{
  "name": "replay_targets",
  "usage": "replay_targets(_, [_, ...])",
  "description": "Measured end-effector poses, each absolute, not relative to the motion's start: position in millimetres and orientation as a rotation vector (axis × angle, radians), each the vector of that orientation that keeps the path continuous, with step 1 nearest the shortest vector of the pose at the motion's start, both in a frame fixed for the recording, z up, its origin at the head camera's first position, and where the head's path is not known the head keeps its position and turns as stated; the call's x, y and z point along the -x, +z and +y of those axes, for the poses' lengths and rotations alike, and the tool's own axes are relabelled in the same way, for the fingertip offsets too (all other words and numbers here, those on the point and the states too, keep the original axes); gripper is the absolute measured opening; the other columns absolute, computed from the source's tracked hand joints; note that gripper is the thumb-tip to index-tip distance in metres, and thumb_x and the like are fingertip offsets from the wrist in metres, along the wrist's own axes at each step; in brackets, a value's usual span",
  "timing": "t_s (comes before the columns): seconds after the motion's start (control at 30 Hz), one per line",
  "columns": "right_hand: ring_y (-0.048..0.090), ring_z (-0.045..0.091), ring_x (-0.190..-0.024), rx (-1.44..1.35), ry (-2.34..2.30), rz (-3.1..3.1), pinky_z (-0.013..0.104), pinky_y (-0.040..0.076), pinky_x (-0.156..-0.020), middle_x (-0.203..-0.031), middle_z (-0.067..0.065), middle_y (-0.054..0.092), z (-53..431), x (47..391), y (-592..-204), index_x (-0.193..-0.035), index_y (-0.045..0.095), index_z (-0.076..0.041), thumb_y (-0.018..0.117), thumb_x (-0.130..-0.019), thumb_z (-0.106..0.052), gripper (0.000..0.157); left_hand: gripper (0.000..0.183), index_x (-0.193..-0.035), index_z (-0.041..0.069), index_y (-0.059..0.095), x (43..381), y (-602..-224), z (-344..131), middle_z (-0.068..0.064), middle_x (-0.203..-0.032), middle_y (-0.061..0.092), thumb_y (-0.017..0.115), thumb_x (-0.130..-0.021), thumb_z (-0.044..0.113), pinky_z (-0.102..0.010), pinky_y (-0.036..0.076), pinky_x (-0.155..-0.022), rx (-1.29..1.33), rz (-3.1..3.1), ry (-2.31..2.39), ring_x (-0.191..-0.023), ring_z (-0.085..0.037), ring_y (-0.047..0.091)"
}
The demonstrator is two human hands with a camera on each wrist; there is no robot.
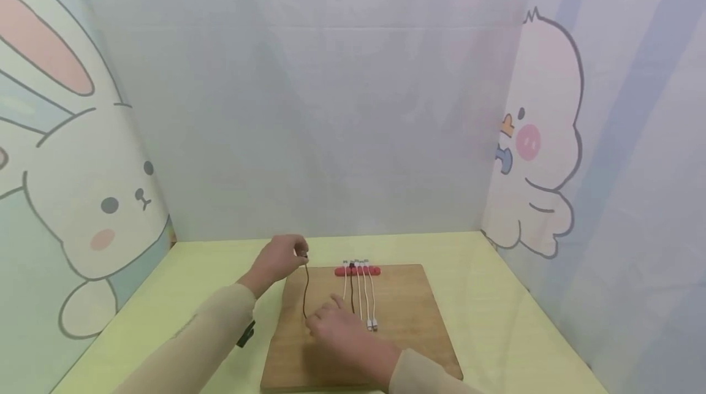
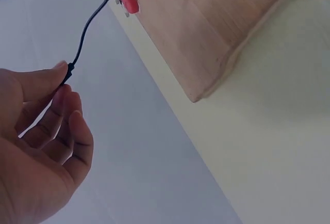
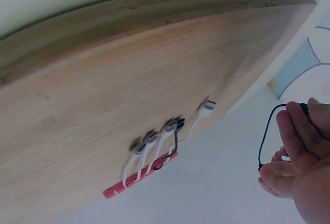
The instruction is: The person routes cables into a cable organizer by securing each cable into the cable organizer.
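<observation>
My left hand (image 1: 282, 258) is beyond the far left corner of the wooden board, pinching one black end of a thin black cable (image 1: 306, 296) between thumb and fingertips. From there the cable curves to my right hand (image 1: 344, 329), low over the board. In the right wrist view, the fingers and thumb of that hand pinch the cable's other black end (image 3: 304, 108). A red cable holder (image 1: 376, 271) lies along the board's far edge. Several white cables (image 1: 373, 296) and another black cable (image 1: 352, 287) run through it toward me, partly hidden by my right hand.
The wooden board (image 1: 410, 320) lies on a pale yellow table (image 1: 496, 320). A small black object (image 1: 246, 334) shows beside my left sleeve. Behind the table hangs a pale curtain (image 1: 331, 136), with cartoon animals printed on the side panels.
</observation>
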State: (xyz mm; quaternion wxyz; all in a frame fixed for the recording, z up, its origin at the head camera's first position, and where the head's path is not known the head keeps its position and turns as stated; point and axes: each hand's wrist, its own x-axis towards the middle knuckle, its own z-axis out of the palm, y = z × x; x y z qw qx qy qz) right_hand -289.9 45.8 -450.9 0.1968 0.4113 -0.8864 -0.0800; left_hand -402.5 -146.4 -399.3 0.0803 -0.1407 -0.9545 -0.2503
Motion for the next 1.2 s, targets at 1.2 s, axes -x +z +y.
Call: replay_targets(1.2, [0.069,0.019,-0.096,-0.832,0.005,-2.574,0.060,0.052,-0.108,-0.092,-0.004,0.073,144,281,-473,-0.097,0.074,-0.016,0.075,-0.084,-0.017,0.014,0.011,-0.106,0.009,0.074,419,-407,-27,-0.003,-0.099,0.075,0.077,-0.096,0.013,-0.037,0.057,-0.074,0.656,-2.801,-0.740,-0.084,-0.015,0.068])
